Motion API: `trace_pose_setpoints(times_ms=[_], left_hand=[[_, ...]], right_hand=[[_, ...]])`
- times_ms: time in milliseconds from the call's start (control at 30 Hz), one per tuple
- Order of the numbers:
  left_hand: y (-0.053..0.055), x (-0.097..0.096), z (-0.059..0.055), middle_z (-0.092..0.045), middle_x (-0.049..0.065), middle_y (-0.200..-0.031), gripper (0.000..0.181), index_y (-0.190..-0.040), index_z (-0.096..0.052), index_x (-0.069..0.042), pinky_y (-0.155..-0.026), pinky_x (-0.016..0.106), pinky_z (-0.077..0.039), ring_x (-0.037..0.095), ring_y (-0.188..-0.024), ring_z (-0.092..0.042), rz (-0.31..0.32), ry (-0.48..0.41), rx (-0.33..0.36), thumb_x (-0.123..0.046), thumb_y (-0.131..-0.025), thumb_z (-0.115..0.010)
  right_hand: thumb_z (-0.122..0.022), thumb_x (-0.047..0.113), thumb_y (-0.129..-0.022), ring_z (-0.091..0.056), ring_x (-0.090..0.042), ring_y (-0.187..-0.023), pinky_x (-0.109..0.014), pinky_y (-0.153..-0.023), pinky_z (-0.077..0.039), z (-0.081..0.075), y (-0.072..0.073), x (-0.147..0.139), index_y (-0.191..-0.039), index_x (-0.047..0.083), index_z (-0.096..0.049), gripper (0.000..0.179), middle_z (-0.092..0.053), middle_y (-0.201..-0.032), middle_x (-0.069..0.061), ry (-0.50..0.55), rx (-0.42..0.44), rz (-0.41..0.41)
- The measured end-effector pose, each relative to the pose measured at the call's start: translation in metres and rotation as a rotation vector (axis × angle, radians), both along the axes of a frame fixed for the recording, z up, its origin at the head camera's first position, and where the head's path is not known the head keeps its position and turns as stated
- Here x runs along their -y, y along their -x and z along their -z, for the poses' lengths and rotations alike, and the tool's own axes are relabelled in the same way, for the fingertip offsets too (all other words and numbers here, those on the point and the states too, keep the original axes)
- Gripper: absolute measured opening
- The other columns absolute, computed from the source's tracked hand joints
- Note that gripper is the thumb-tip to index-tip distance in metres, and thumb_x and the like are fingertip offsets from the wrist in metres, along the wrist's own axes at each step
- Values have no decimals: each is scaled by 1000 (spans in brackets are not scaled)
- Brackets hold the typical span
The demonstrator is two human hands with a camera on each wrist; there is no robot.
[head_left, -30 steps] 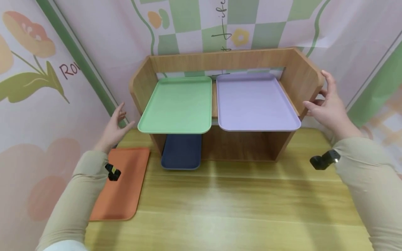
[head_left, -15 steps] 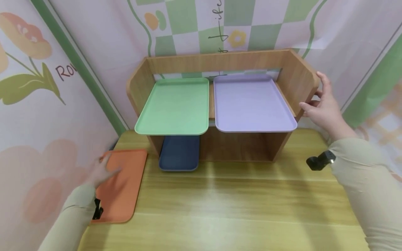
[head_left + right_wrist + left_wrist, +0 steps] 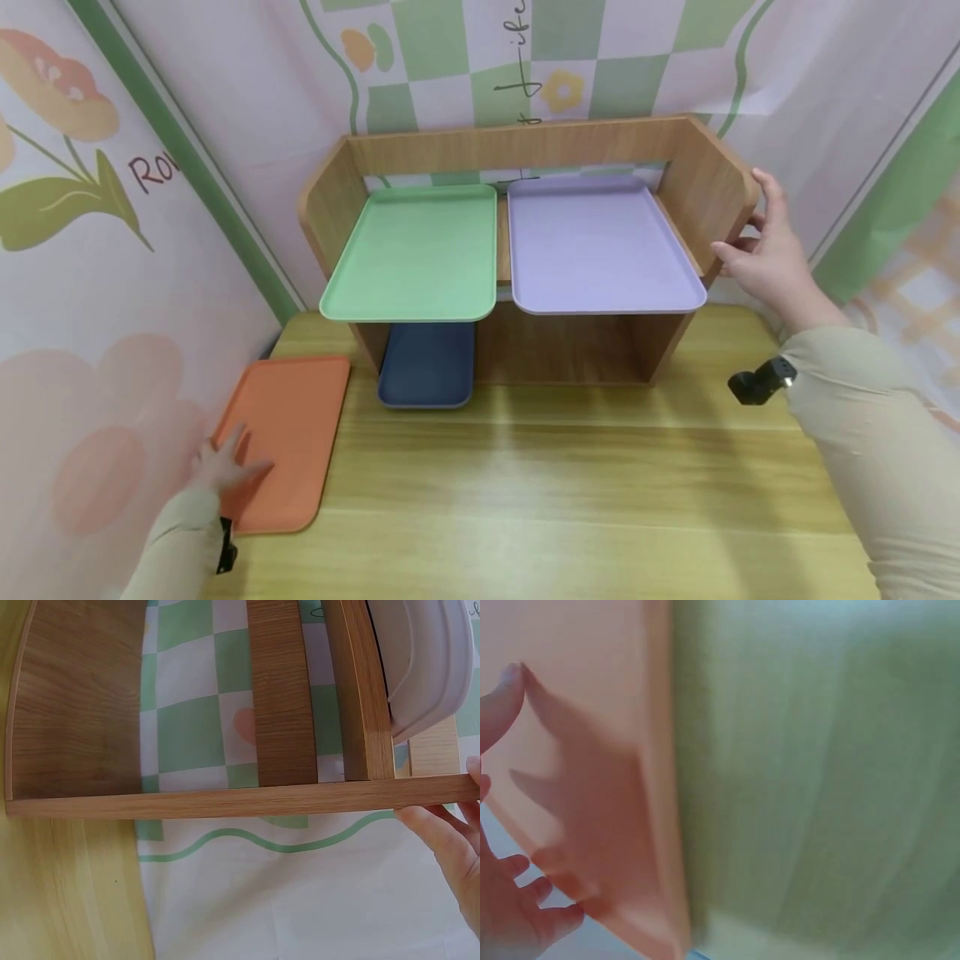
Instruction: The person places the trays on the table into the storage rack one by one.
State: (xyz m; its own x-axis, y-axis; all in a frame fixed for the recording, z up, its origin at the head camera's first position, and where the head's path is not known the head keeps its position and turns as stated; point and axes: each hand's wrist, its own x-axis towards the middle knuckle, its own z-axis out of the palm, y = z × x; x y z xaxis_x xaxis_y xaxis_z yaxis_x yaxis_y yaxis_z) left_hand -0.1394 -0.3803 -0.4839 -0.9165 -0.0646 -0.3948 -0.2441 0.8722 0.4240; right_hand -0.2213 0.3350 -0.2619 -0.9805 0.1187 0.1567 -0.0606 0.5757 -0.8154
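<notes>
An orange tray (image 3: 288, 433) lies flat on the table at the left. My left hand (image 3: 221, 467) is over its left edge, fingers spread. In the left wrist view the thumb hovers above the tray and casts a shadow, and other fingertips are by the tray's rim. My right hand (image 3: 772, 258) holds the right side panel of a wooden shelf (image 3: 708, 196), thumb at the front edge. In the right wrist view the thumb meets the panel's edge; the other fingers are partly cut off. A green tray (image 3: 416, 254) and a lilac tray (image 3: 600, 250) lie side by side on the upper shelf, overhanging its front.
A dark blue tray (image 3: 427, 367) sits in the lower left compartment and sticks out a little. The wooden table (image 3: 525, 483) spreads in front of the shelf. Patterned cloth (image 3: 210, 75) hangs behind and at the left, close to the orange tray.
My left hand has moved down and toward me, from beside the shelf's left side to the orange tray's left edge. My right hand stays at the shelf. The trays keep their places.
</notes>
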Motion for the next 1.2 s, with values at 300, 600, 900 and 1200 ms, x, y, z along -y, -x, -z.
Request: trace_pose_setpoints(times_ms=[300,600,900,1200], left_hand=[[-6,9,10,5,55,-130,109,-147,-12,0,-89,81,-24,71,-119,-5,-22,43,40,-67,-77,-61],[-8,4,6,0,57,-127,103,-143,-24,3,-90,80,-23,72,-116,-7,8,99,31,-69,-77,-59],[-4,0,7,-5,56,-126,110,-144,-26,2,-89,79,-25,71,-114,-13,-5,139,48,-76,-73,-56],[-3,-7,12,-6,58,-123,105,-142,-30,3,-82,76,-34,70,-110,-13,17,133,-9,-72,-74,-60]], right_hand=[[-52,8,-94,-38,-57,-123,-15,-59,-54,1,3,1,-136,64,7,91,-11,-153,-31,-4,9,-1],[-51,8,-94,-38,-56,-123,-14,-60,-53,2,3,0,-136,64,8,91,-11,-153,-31,4,6,-2],[-52,10,-94,-39,-54,-124,-12,-61,-52,3,3,-2,-136,63,7,90,-11,-154,-28,2,8,11],[-51,9,-94,-39,-55,-123,-13,-62,-53,3,1,-1,-136,64,7,90,-11,-154,-29,1,-2,8]])
